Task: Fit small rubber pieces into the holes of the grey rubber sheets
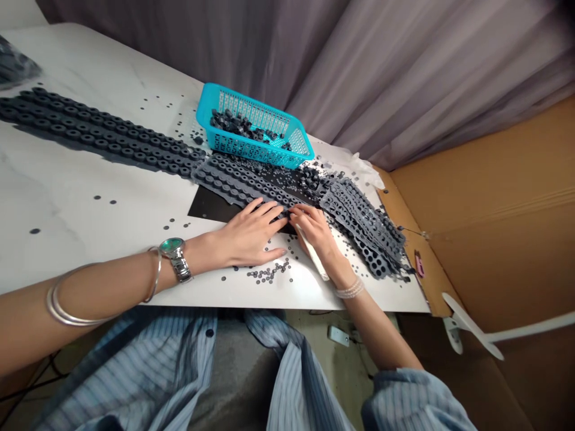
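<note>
A long dark grey moulded rubber strip (233, 182) with rows of round rings lies across the table, partly over a black mat (209, 205). My left hand (254, 233) rests palm down with fingers spread, its fingertips on the strip's near edge. Beside it, my right hand (314, 230) is closed around a white stick-like tool (318, 260), whose handle end sticks out below the palm. The tool's working end is hidden by the fingers at the strip. Small dark discs (269, 272) lie scattered below my left hand.
Behind the strip stands a turquoise basket (256, 146) holding loose black rubber pieces. A heap of perforated grey sheets (363, 218) lies at the right, near a pink cutter (419, 263). Another strip (99, 131) stretches left. Cardboard (485, 197) borders the table's right side.
</note>
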